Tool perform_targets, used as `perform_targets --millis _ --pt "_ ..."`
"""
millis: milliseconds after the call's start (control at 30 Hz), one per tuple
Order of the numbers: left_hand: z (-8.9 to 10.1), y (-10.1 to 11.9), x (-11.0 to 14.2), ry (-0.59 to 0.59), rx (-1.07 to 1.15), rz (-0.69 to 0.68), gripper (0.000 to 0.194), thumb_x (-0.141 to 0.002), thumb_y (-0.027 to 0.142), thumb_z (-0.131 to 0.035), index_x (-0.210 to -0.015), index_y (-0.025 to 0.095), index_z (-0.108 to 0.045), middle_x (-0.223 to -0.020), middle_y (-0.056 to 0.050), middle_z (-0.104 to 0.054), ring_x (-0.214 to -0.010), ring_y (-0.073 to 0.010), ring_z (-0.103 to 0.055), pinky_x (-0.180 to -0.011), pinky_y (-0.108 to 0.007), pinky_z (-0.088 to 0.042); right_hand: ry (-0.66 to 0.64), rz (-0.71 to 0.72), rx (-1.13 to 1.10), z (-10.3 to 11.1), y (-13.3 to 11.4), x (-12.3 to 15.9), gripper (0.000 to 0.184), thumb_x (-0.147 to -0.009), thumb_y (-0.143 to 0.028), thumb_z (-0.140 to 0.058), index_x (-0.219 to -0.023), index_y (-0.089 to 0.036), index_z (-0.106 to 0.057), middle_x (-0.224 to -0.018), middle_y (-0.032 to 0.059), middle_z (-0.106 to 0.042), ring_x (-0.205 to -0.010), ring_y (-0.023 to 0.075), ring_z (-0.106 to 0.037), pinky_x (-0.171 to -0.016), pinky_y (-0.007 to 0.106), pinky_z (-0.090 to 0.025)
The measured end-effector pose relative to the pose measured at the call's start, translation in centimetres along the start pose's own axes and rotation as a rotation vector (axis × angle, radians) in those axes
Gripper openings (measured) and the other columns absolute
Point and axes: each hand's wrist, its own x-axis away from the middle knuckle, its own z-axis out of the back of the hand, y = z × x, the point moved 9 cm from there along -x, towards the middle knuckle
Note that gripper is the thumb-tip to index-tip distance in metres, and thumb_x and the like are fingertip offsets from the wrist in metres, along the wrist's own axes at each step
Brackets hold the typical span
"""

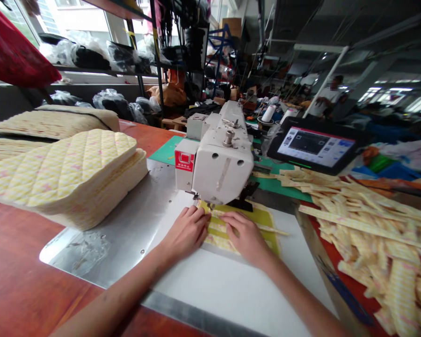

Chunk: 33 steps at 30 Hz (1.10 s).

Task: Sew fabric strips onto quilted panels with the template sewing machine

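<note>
A white industrial sewing machine (221,159) stands on a metal plate (126,224) set in the table. Under its needle lies a small yellow patterned fabric piece (219,229) on a yellow template (266,220). My left hand (185,231) lies flat on the left side of the piece, fingers stretched toward the needle. My right hand (243,234) presses flat on the right side, fingers extended. Both hands rest on the fabric and grip nothing.
A stack of yellow quilted pads (66,178) sits at the left, more behind it. A heap of yellow fabric strips (372,229) covers the right. A touchscreen panel (315,147) stands behind the machine. A person works far back on the right.
</note>
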Motion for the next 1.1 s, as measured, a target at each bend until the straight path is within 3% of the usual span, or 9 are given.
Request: perform_targets --millis 167,367,633,900,1100 --pt "0.1 0.3 -0.6 0.073 -0.011 -0.028 0.025 -0.102 0.023 -0.047 -0.107 0.014 -0.07 -0.089 -0.008 -0.064 -0.083 -0.0226 -0.059 -0.076 -0.037 -0.046 0.007 -0.016 -0.017 0.2 1.7 0.4 0.039 -0.095 -0.011 -0.049 -0.122 -0.027 -0.073 -0.123 0.0063 -0.071 -0.115 0.0238 -0.066 -0.104 0.042 -0.053" --pt "0.0 -0.8 -1.3 0.09 -0.015 0.012 0.028 -0.101 0.022 -0.047 -0.08 0.017 -0.065 -0.076 -0.005 -0.065 -0.071 -0.0195 -0.061 -0.073 -0.035 -0.044 -0.01 -0.02 -0.058 0.2 2.8 -0.9 0.038 -0.096 -0.013 -0.047 -0.12 -0.025 -0.073 -0.124 0.0064 -0.072 -0.116 0.022 -0.067 -0.105 0.04 -0.053" --pt "0.7 -2.2 -0.2 0.071 -0.005 0.03 0.022 -0.102 0.022 -0.048 -0.092 0.017 -0.068 -0.08 -0.004 -0.069 -0.073 -0.0192 -0.064 -0.076 -0.035 -0.046 0.099 -0.038 -0.079 -0.3 1.4 -1.7 0.034 -0.095 -0.009 -0.043 -0.109 -0.02 -0.072 -0.114 0.0083 -0.074 -0.108 0.0221 -0.07 -0.099 0.039 -0.055" --pt "0.8 -1.3 1.4 0.029 0.037 0.047 0.019 -0.101 0.021 -0.048 -0.099 0.018 -0.067 -0.085 -0.005 -0.069 -0.079 -0.0211 -0.065 -0.077 -0.036 -0.048 0.093 -0.036 -0.081 -0.5 0.6 0.1 0.036 -0.092 -0.005 -0.045 -0.11 -0.022 -0.072 -0.116 0.0065 -0.073 -0.11 0.0218 -0.069 -0.101 0.038 -0.054" --pt "-0.4 -0.5 0.7 0.026 0.094 0.06 0.016 -0.1 0.021 -0.048 -0.102 0.02 -0.064 -0.087 -0.005 -0.071 -0.082 -0.0227 -0.067 -0.081 -0.039 -0.051 0.085 -0.02 -0.057 -0.3 1.4 1.1 0.035 -0.095 -0.007 -0.047 -0.114 -0.023 -0.071 -0.117 0.0065 -0.071 -0.112 0.022 -0.066 -0.103 0.039 -0.053"
